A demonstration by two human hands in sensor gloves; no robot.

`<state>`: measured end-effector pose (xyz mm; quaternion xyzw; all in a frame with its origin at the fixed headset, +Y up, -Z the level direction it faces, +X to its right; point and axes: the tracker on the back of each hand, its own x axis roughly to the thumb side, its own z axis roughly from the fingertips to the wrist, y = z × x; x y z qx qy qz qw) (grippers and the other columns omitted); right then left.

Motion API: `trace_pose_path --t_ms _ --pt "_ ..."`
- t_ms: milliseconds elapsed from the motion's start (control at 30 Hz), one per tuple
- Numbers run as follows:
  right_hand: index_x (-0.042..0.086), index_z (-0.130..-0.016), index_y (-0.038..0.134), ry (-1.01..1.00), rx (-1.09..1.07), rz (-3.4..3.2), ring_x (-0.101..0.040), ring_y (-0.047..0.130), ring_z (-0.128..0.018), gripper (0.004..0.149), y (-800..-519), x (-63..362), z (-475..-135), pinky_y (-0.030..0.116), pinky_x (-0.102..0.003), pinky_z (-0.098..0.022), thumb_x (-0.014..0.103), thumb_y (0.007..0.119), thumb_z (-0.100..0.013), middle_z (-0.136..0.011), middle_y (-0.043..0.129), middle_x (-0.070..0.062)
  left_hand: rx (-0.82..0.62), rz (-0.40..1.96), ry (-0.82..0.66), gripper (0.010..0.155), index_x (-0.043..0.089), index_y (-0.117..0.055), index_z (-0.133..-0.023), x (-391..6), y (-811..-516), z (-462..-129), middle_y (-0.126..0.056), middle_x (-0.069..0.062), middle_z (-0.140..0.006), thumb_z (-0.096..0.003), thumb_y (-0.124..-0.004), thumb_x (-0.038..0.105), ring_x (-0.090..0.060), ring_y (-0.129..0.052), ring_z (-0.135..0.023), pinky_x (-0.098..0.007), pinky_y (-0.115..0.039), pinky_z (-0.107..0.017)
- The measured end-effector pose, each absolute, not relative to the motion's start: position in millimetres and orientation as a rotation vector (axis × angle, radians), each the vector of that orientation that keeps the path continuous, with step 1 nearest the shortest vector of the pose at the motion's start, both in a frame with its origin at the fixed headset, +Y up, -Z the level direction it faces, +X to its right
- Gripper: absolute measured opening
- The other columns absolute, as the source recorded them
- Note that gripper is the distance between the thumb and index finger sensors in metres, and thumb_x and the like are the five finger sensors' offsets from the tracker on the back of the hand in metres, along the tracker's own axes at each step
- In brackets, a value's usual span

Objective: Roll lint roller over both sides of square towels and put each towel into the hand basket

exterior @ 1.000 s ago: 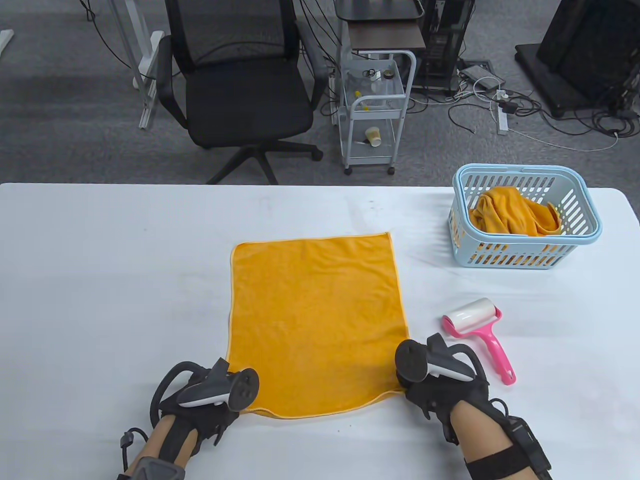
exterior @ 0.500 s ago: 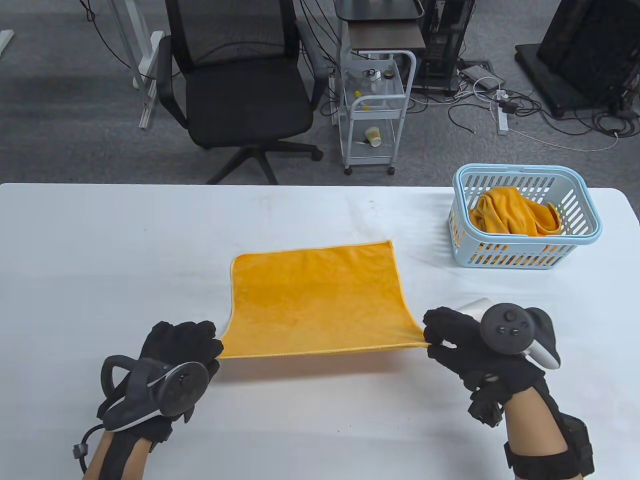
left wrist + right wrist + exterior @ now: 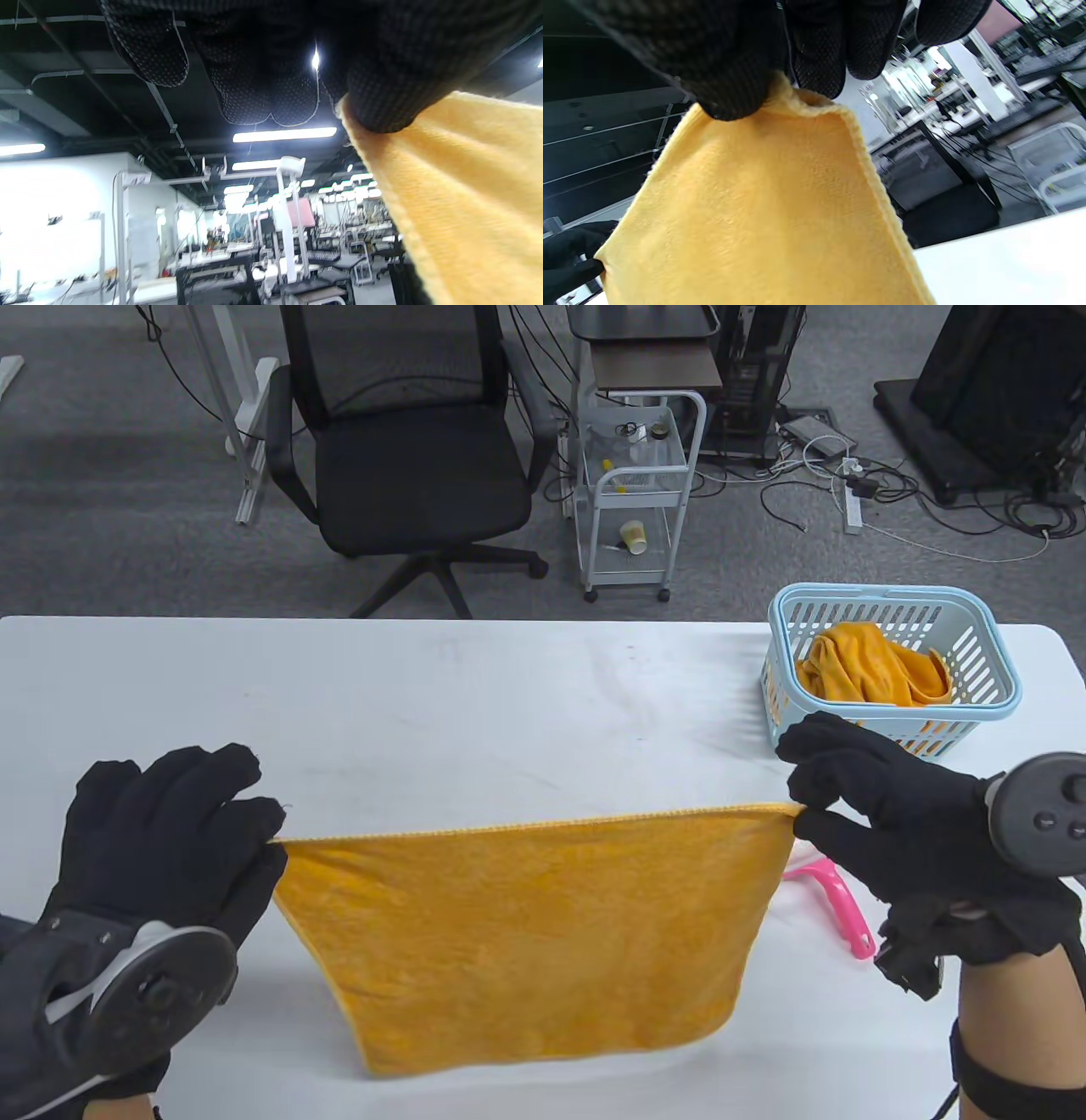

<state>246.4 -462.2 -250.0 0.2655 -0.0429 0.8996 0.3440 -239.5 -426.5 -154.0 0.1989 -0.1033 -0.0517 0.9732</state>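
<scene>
Orange towel (image 3: 526, 933) hangs pinched at its top corners by left hand (image 3: 161, 848) and right hand (image 3: 899, 823), probably mid-flip.

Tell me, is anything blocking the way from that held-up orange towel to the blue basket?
Nothing visible does. Both hands, left hand and right hand, pinch the towel by its top corners, and the basket sits open-topped just beyond the right hand, with another orange cloth already inside.

Even bright table view; wrist views blurred, ceiling lights glaring
</scene>
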Motion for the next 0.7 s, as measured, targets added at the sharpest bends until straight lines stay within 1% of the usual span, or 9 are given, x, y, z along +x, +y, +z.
trace_pose_path --t_ms 67,133,267,333,367,400,467,600,700 --pt "0.020 -0.086 0.081 -0.045 0.618 2.338 -0.047 0.063 -0.102 0.037 -480 243 -273 0.056 -0.071 -0.069 0.033 0.089 -0.053 -0.106 0.072 -0.016 0.352 -0.088 -0.195 0.037 0.041 -0.081 -0.083 -240 -438 -176 -0.080 0.006 -0.110 -0.0476 -0.089 0.048 -0.031 -0.086 -0.101 -0.068 -0.061 -0.075" --pt "0.020 -0.086 0.080 0.046 0.545 2.348 -0.047 0.063 -0.102 0.037 -507 239 -299 0.056 -0.071 -0.068 0.033 0.088 -0.053 -0.107 0.072 -0.017 0.268 -0.082 -0.174 0.037 0.041 -0.081 -0.083 -240 -461 -205 -0.080 0.006 -0.109 -0.0477 -0.089 0.048 -0.031 -0.086 -0.101 -0.068 -0.061 -0.075" --pt "0.022 -0.086 0.080 0.206 0.363 2.387 -0.047 0.063 -0.102 0.036 -576 224 -351 0.056 -0.071 -0.068 0.033 0.088 -0.053 -0.106 0.071 -0.016 0.082 -0.071 -0.118 0.037 0.041 -0.078 -0.083 -242 -533 -269 -0.078 0.007 -0.109 -0.0482 -0.088 0.047 -0.030 -0.085 -0.100 -0.067 -0.061 -0.075" --pt "0.023 -0.086 0.078 0.297 0.268 2.401 -0.047 0.060 -0.103 0.036 -615 215 -373 0.055 -0.070 -0.068 0.033 0.088 -0.053 -0.108 0.067 -0.016 -0.030 -0.055 -0.082 0.037 0.041 -0.077 -0.083 -245 -582 -304 -0.077 0.007 -0.109 -0.0484 -0.087 0.046 -0.030 -0.085 -0.100 -0.066 -0.061 -0.075" --pt "0.023 -0.086 0.078 0.319 0.222 2.415 -0.048 0.057 -0.103 0.036 -629 210 -380 0.054 -0.071 -0.068 0.033 0.088 -0.053 -0.109 0.064 -0.017 -0.070 -0.043 -0.070 0.037 0.041 -0.077 -0.083 -245 -599 -314 -0.076 0.006 -0.109 -0.0485 -0.087 0.045 -0.030 -0.084 -0.099 -0.066 -0.061 -0.075" --pt "0.023 -0.086 0.078 0.369 0.155 2.455 -0.047 0.056 -0.104 0.036 -655 203 -393 0.054 -0.070 -0.068 0.033 0.087 -0.053 -0.109 0.062 -0.017 -0.136 -0.047 -0.054 0.037 0.041 -0.077 -0.083 -246 -624 -329 -0.076 0.006 -0.109 -0.0484 -0.087 0.045 -0.030 -0.084 -0.099 -0.066 -0.062 -0.075" --pt "0.024 -0.086 0.077 0.394 0.059 2.487 -0.048 0.053 -0.104 0.036 -681 196 -404 0.054 -0.070 -0.069 0.033 0.087 -0.053 -0.111 0.059 -0.017 -0.219 -0.037 -0.008 0.037 0.041 -0.075 -0.084 -248 -662 -349 -0.074 0.005 -0.109 -0.0487 -0.086 0.045 -0.030 -0.084 -0.098 -0.064 -0.063 -0.075" --pt "0.025 -0.086 0.077 0.397 -0.128 2.576 -0.047 0.052 -0.104 0.036 -727 183 -427 0.054 -0.068 -0.069 0.034 0.086 -0.053 -0.111 0.057 -0.016 -0.308 0.031 0.063 0.037 0.040 -0.074 -0.084 -251 -718 -378 -0.072 0.004 -0.110 -0.0492 -0.085 0.044 -0.032 -0.085 -0.097 -0.063 -0.063 -0.074" --pt "0.027 -0.091 0.074 0.275 -0.286 2.589 -0.046 0.050 -0.105 0.039 -746 177 -435 0.054 -0.067 -0.070 0.038 0.081 -0.054 -0.113 0.052 -0.015 -0.239 0.024 0.146 0.038 0.040 -0.072 -0.086 -251 -737 -392 -0.070 0.004 -0.111 -0.0498 -0.083 0.045 -0.032 -0.085 -0.096 -0.062 -0.064 -0.074"
